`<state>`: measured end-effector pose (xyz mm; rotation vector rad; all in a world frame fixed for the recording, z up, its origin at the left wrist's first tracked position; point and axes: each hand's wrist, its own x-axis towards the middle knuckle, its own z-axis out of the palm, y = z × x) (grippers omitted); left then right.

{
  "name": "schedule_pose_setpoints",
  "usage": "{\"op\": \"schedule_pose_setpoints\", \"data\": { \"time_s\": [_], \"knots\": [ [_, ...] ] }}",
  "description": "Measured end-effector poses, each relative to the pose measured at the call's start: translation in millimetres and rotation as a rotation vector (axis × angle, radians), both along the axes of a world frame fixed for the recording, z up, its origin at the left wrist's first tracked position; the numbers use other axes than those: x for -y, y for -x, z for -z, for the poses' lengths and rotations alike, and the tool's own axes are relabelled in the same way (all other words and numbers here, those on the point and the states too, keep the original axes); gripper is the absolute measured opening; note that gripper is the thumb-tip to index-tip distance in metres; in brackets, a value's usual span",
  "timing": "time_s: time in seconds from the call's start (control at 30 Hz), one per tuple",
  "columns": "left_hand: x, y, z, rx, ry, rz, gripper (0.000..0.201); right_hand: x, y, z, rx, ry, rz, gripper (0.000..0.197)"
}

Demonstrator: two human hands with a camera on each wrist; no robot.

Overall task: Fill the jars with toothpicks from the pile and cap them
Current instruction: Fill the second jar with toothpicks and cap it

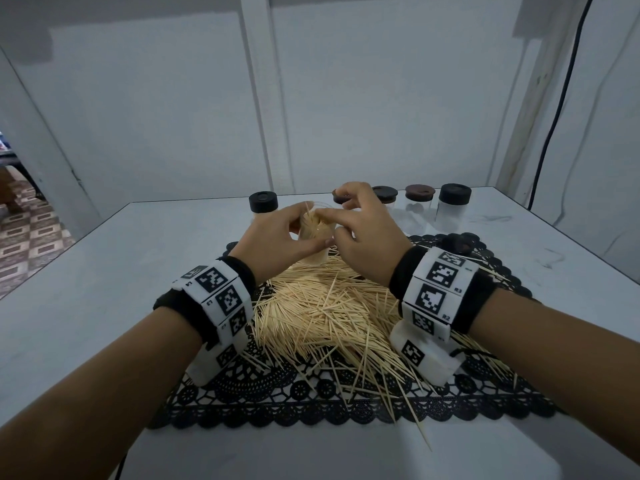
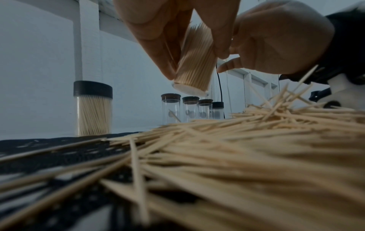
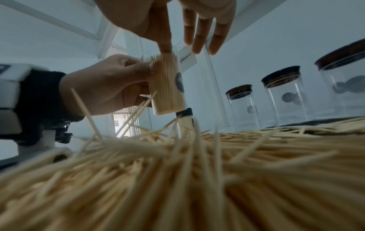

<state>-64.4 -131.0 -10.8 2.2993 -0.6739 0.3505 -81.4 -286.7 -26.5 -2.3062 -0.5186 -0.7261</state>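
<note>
Clear glass jar point(image 3: 168, 87), packed with toothpicks, is held just above the pile point(image 1: 329, 306) on the tabletop point(image 1: 86, 289): the left hand point(image 1: 277, 237) has its grip curled round it, steadying it while the right hand point(image 1: 363, 233), fingers straight, taps the tips level, probably before capping.

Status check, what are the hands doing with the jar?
Left hand grips open jar, lifted, packed full. Right hand index finger presses toothpick tips. Cap not on. Nothing in the way.
</note>
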Motion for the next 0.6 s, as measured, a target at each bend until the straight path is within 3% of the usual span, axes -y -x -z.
{"op": "schedule_pose_setpoints", "data": {
  "time_s": [0.13, 0.33, 0.6],
  "knots": [
    [0.1, 1.0, -1.1, -0.008, -0.017, -0.008, 0.051, 1.0, 0.4, -1.8, 0.035, -0.059, -0.014, 0.049],
    [-0.5, -0.1, 1.2, -0.018, -0.012, 0.020, 0.027, 2.2, -3.8, 3.3, 0.032, 0.086, -0.037, 0.062],
    [-2.3, -2.6, 2.3, 0.002, 0.004, 0.005, 0.056, 0.1, 0.7, 0.5, 0.018, 0.083, 0.007, 0.048]
  ]
}}
